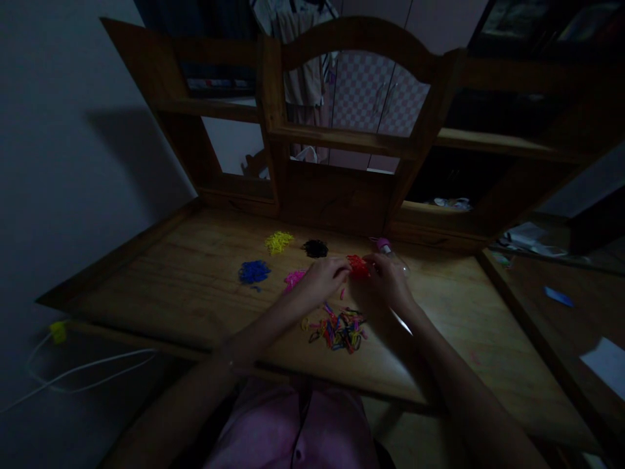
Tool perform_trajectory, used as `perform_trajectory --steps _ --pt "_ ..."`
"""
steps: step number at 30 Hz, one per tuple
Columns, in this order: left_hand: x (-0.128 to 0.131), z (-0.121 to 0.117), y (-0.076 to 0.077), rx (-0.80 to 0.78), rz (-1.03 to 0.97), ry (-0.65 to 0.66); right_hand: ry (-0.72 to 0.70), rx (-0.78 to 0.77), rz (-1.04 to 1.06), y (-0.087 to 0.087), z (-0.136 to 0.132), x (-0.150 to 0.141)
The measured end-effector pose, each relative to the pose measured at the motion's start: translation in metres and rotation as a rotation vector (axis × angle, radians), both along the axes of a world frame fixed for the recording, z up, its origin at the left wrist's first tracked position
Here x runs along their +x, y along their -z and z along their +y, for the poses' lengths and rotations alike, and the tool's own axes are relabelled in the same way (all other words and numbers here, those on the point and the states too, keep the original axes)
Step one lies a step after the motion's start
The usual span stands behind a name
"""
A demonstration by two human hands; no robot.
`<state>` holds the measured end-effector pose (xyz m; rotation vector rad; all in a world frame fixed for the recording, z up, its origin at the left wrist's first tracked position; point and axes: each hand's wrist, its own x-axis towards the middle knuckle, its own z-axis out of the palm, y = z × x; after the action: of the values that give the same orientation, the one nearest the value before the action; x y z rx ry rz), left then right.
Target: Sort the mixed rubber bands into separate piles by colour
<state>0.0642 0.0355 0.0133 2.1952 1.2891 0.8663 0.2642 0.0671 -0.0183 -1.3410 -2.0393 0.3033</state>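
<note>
Small red elastic bands [359, 265] form a heap between my two hands. My left hand [326, 279] is at the heap's left edge, fingertips pinched together; what they pinch is too small to tell. On the right side, my right hand [389, 277] has its fingers curled against the red bands. Below them lies a loose pile of mixed-colour elastic bands [342, 329]. Pink bands [293, 280] are partly hidden behind my left hand. Separate heaps of blue bands [254, 271], yellow bands [278, 242] and black bands [315, 248] sit farther left and back.
A clear bottle with a pink cap [383, 244] lies behind my right hand. The wooden table [195, 280] backs onto a wooden shelf frame [336, 195]. White cable [97, 371] hangs off the left edge. Papers [608, 365] lie on another surface at right.
</note>
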Motion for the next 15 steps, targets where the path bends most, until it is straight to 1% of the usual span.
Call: perform_trajectory --steps 2,5,8,10,12,15 --pt "0.007 0.022 0.002 0.004 0.029 0.029 -0.042 -0.001 0.019 0.002 0.001 0.0" --pt "0.004 0.038 0.009 0.006 0.023 0.006 -0.119 -0.045 0.096 0.0 -0.001 0.002" --pt "-0.008 0.038 0.014 -0.024 0.006 -0.016 -0.181 -0.062 0.155 -0.004 -0.004 0.003" --pt "-0.014 0.036 0.018 -0.074 -0.009 -0.001 -0.183 -0.036 0.159 -0.005 -0.005 0.004" --pt "-0.013 0.034 0.021 -0.141 -0.029 0.042 -0.16 0.009 0.153 -0.006 -0.005 0.003" --pt "-0.004 0.036 0.025 -0.214 -0.074 0.097 -0.103 0.082 0.141 -0.005 -0.005 0.003"
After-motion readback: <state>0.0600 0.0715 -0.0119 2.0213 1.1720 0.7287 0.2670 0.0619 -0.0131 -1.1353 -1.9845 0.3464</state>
